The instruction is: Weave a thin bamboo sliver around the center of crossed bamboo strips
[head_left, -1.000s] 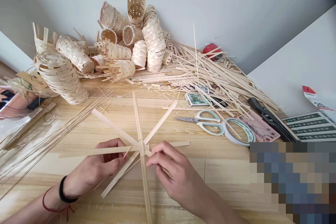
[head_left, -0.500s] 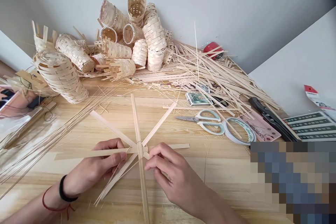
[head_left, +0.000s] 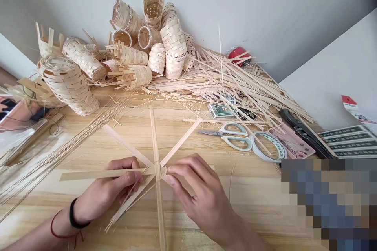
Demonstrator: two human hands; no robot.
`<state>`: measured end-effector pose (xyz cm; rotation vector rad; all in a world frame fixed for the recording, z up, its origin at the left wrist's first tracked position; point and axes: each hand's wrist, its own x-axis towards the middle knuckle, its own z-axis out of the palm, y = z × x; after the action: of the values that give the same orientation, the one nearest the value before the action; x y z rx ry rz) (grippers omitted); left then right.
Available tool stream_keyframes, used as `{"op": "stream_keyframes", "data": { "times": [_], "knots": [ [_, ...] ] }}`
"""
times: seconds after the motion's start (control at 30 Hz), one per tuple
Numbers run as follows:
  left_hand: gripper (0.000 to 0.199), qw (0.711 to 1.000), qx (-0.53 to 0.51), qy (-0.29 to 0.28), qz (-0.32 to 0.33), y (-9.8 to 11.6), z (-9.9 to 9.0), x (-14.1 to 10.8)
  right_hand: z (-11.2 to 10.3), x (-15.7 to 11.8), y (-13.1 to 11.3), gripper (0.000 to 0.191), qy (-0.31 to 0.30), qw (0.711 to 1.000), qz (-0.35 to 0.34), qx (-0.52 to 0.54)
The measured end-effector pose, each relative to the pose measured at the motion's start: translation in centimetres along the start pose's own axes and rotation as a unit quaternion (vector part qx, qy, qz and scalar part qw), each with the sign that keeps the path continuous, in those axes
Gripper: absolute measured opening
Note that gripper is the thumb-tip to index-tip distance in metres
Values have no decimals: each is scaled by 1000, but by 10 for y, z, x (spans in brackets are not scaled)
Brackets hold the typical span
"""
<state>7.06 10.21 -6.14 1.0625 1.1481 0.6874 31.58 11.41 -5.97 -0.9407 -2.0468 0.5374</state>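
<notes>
- Between the two hands, on the wooden tabletop (head_left: 203,235), a star of flat wood splints (head_left: 157,168) fans out from one crossing.
- Its upright splint (head_left: 161,213) lies lengthwise away from the person; the crossing is right of the left hand (head_left: 120,182) and left of the right hand (head_left: 200,196), whose fingertips look slightly nearer.
- Left hand: thumb and fingers drawn together, apparently pinching a thin strand (head_left: 143,172) beside the crossing, with one splint running sideways across the fingers.
- Right hand: thumb and forefinger nearly meeting at a splint end just beside the crossing; whether they grip it, I cannot tell.
- Lettering circles the core of the tape roll (head_left: 281,147), too blurred to read surely.
- On the red-topped packet (head_left: 349,102), "20" seems readable; the rest is not.
- The small green-and-white box (head_left: 222,111) bears print too small to make out.
</notes>
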Motion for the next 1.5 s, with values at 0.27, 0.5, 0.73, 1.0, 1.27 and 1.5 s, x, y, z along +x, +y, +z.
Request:
{"op": "stream_keyframes", "data": {
  "times": [0.27,0.5,0.73,1.0,1.27,1.5],
  "knots": [
    [38,990,126,-47,30,11,10,-4,17,-6,-8,12,7,997,-70,-22],
    [42,984,159,-71,28,19,14,-6,20,-7,-11,20,18,992,-110,-51],
    [41,971,218,-90,37,18,11,-7,20,-6,-10,20,-13,991,-124,-46],
    [40,981,176,-80,20,17,13,-6,21,-9,-5,16,-76,989,-118,-54],
    [37,984,156,-87,16,17,14,-5,20,-5,-10,23,-85,991,-99,-21],
    [35,980,183,-72,14,22,15,-4,17,-5,-11,24,-96,991,-92,-8]
  ]
}}
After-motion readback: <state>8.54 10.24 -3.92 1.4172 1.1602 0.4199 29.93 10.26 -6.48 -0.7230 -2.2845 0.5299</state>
